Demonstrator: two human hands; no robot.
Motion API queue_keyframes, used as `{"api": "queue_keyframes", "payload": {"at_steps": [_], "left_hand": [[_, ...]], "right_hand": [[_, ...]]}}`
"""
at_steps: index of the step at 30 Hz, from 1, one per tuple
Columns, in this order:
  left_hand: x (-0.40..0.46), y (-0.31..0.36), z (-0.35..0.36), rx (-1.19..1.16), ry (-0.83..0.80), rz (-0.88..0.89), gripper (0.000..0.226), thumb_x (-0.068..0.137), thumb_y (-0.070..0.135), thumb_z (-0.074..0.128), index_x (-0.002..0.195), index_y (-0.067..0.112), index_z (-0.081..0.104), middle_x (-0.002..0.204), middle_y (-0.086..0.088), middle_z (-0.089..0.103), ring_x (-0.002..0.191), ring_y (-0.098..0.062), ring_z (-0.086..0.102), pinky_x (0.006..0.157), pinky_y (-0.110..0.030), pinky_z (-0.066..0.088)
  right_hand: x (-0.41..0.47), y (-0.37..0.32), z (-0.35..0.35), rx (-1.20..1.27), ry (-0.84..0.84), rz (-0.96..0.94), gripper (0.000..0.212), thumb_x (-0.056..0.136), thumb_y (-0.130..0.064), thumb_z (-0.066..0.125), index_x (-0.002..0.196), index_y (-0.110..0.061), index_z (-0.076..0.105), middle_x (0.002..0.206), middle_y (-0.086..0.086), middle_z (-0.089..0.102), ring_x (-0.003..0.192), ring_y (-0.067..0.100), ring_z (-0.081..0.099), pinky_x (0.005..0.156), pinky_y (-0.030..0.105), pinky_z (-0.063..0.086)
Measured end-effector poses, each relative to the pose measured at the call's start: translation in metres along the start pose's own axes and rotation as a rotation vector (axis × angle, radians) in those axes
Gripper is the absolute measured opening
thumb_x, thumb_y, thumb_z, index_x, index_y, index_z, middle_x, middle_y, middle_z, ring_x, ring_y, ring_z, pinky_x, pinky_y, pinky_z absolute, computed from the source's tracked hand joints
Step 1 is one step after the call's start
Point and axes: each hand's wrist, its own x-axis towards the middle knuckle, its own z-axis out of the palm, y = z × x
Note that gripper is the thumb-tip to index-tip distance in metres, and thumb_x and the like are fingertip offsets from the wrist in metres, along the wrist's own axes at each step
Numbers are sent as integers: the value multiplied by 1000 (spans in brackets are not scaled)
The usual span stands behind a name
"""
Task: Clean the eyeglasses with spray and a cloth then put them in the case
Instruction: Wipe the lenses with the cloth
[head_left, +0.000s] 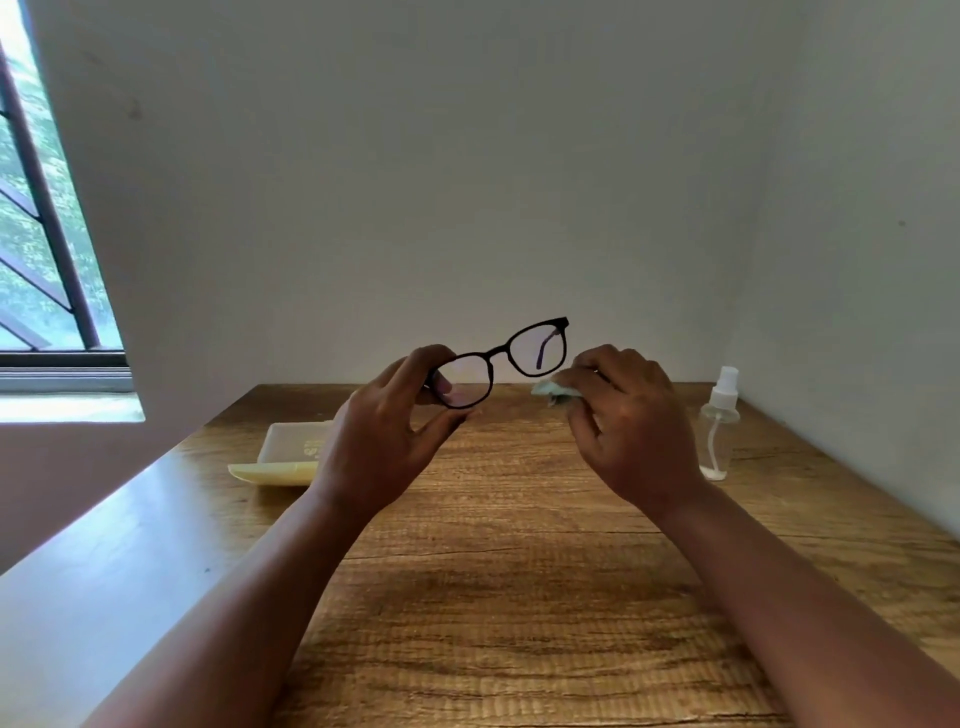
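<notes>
— Two hands are up over the wooden table (519, 597). What does each one have?

— The left hand (384, 441) pinches the black eyeglasses (501, 361) by the rim of the lens on its own side, fingers curled over the top of the frame, thumb under it. The frame is lifted clear of the table and tilts, the far lens rising up and away toward the right hand (631, 421).

— And that right hand?

— Its fingers are curled round a bunched pale green cloth (553, 391), which pokes out on the side nearest the glasses. The cloth sits just below and beside the free lens; I cannot tell whether it touches the frame.

— Are the temples folded?

— One temple shows through the far lens, pointing back toward the person. The other is hidden behind the left hand's fingers.

— Where is the case?

— A cream case (291, 457) lies open on the table just outside the left hand, partly hidden behind its wrist, well apart from the glasses.

— The spray?

— A clear spray bottle (719, 421) with a white nozzle stands upright beyond the right hand on its outer side, near the wall (467, 182) corner.
</notes>
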Motion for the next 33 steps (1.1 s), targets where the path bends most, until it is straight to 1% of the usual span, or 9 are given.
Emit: {"api": "queue_keyframes", "payload": {"at_steps": [4, 6, 9, 14, 18, 21, 24, 27, 33], "left_hand": [[0, 1, 2, 11, -7, -8, 46, 82, 42, 69, 121, 23, 53, 99, 10, 66, 86, -4, 69, 68, -40, 59], [-1, 2, 3, 17, -11, -10, 46, 81, 45, 68, 120, 24, 54, 101, 11, 67, 86, -4, 69, 68, -41, 59], [-1, 3, 6, 30, -19, -11, 48, 80, 47, 68, 121, 24, 56, 104, 9, 69, 87, -5, 70, 68, -41, 59], [-2, 7, 11, 21, -45, 5, 48, 81, 50, 64, 121, 27, 55, 108, 7, 71, 88, -6, 71, 67, -41, 59], [-3, 3, 10, 60, -66, 4, 49, 82, 41, 62, 126, 20, 57, 110, 1, 71, 86, -12, 71, 66, -41, 59], [-3, 3, 8, 54, -60, -8, 47, 81, 38, 66, 124, 20, 59, 108, 3, 71, 85, -10, 70, 65, -41, 59], [-1, 5, 8, 29, -75, -27, 50, 81, 52, 64, 120, 21, 60, 106, 7, 71, 87, -5, 71, 66, -40, 59], [-1, 5, 8, 46, -73, -33, 54, 79, 56, 63, 120, 20, 59, 105, 7, 71, 87, -6, 71, 66, -40, 59], [-1, 6, 5, 70, -74, -1, 46, 83, 50, 60, 122, 26, 53, 106, 5, 71, 85, -10, 71, 64, -40, 59]], "right_hand": [[6, -7, -5, 229, 146, 254, 16, 84, -12, 57, 96, -7, 67, 94, 3, 59, 79, 17, 57, 65, 30, 47], [10, -15, -8, 316, 236, 296, 15, 86, -13, 56, 97, -6, 65, 95, 3, 57, 79, 13, 56, 65, 27, 47], [13, -30, -12, 336, 297, 210, 17, 88, -8, 59, 102, -2, 66, 96, 8, 57, 83, 16, 57, 69, 27, 49], [8, -49, 3, 90, 73, -131, 24, 94, -14, 57, 114, -10, 70, 90, 6, 61, 80, 22, 55, 66, 36, 45], [3, -55, 13, -45, 30, -326, 23, 97, -13, 57, 114, -10, 71, 96, 5, 66, 87, 23, 57, 75, 36, 42], [3, -53, 13, -64, 19, -354, 22, 96, -12, 60, 116, -12, 70, 102, 5, 67, 89, 24, 57, 75, 37, 44], [7, -45, 10, -103, 11, -257, 27, 99, -14, 51, 118, -12, 69, 104, 6, 67, 89, 27, 59, 71, 39, 43], [7, -36, 5, -75, -2, -178, 24, 86, -10, 59, 106, -11, 72, 102, 6, 67, 89, 28, 59, 70, 39, 44], [2, -46, 6, 64, -68, -330, 23, 89, -9, 54, 103, -10, 72, 109, 6, 69, 94, 27, 62, 76, 40, 46]]}}
